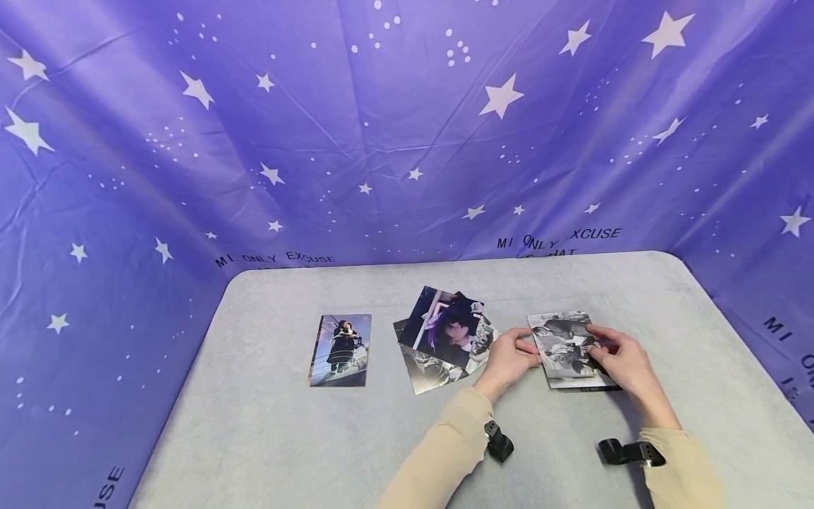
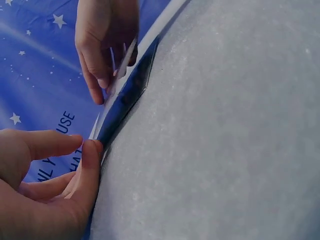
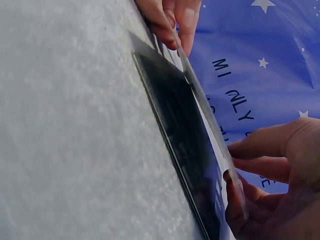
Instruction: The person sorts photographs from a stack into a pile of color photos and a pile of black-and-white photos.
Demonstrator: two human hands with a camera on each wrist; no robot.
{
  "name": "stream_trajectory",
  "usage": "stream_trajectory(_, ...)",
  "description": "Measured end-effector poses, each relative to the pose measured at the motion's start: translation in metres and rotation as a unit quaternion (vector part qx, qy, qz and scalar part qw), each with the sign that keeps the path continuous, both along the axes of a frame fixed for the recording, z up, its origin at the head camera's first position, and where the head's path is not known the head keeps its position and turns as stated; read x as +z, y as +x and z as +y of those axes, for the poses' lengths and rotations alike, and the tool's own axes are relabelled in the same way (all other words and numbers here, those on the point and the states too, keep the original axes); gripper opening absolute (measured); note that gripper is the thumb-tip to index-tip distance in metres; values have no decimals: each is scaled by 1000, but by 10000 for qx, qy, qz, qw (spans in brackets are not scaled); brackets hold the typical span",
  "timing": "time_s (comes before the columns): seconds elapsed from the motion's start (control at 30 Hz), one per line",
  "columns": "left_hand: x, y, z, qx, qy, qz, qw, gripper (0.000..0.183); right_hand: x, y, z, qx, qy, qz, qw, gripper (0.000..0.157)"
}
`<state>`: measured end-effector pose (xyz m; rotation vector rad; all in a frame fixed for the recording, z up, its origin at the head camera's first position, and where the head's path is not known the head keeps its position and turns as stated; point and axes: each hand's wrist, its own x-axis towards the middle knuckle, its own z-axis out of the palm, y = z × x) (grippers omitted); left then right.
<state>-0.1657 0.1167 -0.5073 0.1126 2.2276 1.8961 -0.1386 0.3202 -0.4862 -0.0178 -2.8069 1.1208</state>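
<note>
A black-and-white photo (image 1: 562, 353) is raised a little above a darker-faced stack of photos (image 3: 170, 115) at the right of the table. My right hand (image 1: 626, 360) grips its right side, fingers over the far part and thumb nearer. At the left edge, my left hand (image 1: 509, 359) pinches the same photo between thumb and fingertips. Seen edge-on in the left wrist view, the photo (image 2: 112, 95) tilts over a dark blue print, with the left fingers at its near corner. How many prints lie beneath cannot be made out.
Left of my hands lies a fanned pile of photos, a purple-toned photo (image 1: 448, 329) on top. Farther left is a photo of a standing figure in dark clothes (image 1: 343, 350). The grey table (image 1: 267, 424) meets a purple star-patterned cloth (image 1: 381, 141) behind.
</note>
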Motion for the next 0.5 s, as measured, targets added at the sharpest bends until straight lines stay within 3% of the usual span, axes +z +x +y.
stream_trajectory(0.27,2,3,2,-180,26,-149,9997,48,-3,-1,5,-57,460,-14,9989,44)
stream_trajectory(0.5,3,5,2,-313,412,-384,9979,46,-6,0,7,-134,419,74,9990,43)
